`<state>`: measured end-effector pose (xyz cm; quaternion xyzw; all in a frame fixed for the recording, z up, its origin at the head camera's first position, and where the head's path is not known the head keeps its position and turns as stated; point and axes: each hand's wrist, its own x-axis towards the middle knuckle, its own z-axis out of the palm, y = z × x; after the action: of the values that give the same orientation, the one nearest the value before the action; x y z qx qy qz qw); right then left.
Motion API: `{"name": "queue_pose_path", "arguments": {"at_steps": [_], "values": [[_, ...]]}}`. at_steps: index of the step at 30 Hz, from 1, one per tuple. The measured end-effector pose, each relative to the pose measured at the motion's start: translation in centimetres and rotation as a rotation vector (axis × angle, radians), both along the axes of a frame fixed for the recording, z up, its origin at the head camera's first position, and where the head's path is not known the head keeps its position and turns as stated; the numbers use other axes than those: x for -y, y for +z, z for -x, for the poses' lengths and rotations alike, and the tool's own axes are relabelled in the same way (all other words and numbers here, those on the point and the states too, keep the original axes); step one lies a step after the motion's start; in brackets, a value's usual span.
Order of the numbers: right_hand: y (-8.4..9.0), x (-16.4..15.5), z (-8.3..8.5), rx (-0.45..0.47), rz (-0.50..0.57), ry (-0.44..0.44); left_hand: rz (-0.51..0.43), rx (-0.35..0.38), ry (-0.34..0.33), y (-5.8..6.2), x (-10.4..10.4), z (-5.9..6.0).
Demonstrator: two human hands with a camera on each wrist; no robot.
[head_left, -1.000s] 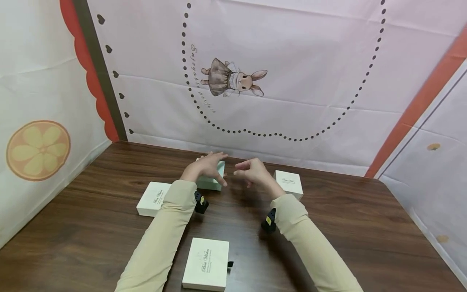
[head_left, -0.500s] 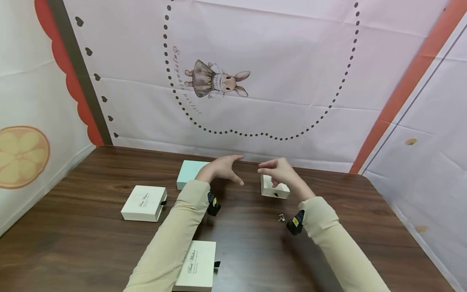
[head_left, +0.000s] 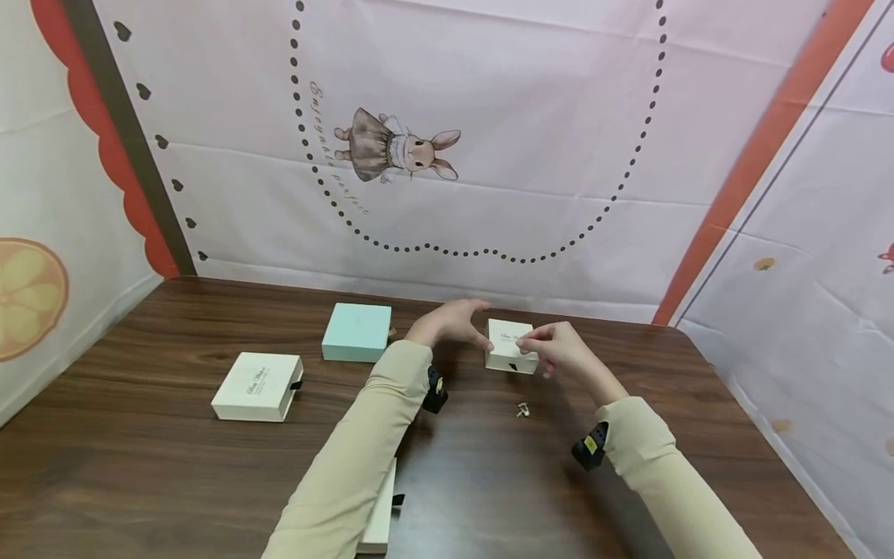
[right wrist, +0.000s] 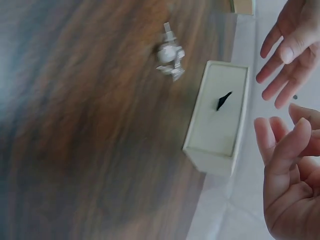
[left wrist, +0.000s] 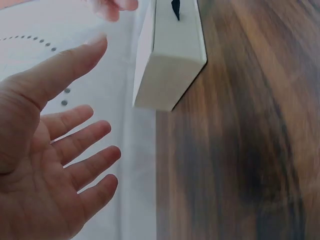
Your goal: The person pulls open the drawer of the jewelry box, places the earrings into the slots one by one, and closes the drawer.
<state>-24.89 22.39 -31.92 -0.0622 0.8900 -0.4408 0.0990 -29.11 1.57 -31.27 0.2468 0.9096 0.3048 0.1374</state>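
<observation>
Our two hands meet over a small white gift box (head_left: 512, 345) that sits on the far middle of the dark wooden counter (head_left: 140, 466), close to the backdrop. Our left hand (head_left: 452, 322) comes in from the box's left side with fingers straight and spread; the left wrist view shows a wide, empty grip, the fingertips just short of the box's left wall, and we cannot tell whether any of them touch it. Our right hand (head_left: 559, 348) is at the box's right edge with fingers loosely curled, thumb and forefinger drawn toward each other near the lid's right corner. In the right wrist view the palm is empty and the fingertips lie beside the box (right wrist: 218, 116), not closed on it.

So the box lies between the two grips, just right of the left one and just left of the right one, and both hands are about equally near. Its drawer side, marked by a small black pull tab (right wrist: 223, 100), faces us on the near wall. The box looks nearly square, with no clear long axis.

A small silvery earring-like piece (head_left: 521, 409) lies on the counter near of the box, apart from it and closer to our right forearm. Farther left stand a mint-green box (head_left: 357, 331) and another white box (head_left: 258, 385).
</observation>
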Motion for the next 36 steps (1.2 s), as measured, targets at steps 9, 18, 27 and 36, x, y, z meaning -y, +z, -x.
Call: {"name": "queue_pose_path", "arguments": {"at_steps": [9, 18, 27, 36], "values": [[-1.5, -0.7, -0.6, 0.064, -0.021, 0.044, 0.072, -0.011, 0.007, -0.7, -2.1, 0.6], [-2.6, -0.3, -0.9, 0.156, -0.013, 0.032, 0.151, -0.015, 0.029, -1.3, -2.8, 1.0], [-3.3, 0.4, -0.9, 0.179, 0.020, -0.030, 0.185, -0.020, 0.047, -2.0, -3.5, 1.0], [-3.5, 0.8, -0.7, 0.166, -0.014, -0.132, 0.153, -0.025, 0.038, -2.1, -4.0, 0.8]]}}
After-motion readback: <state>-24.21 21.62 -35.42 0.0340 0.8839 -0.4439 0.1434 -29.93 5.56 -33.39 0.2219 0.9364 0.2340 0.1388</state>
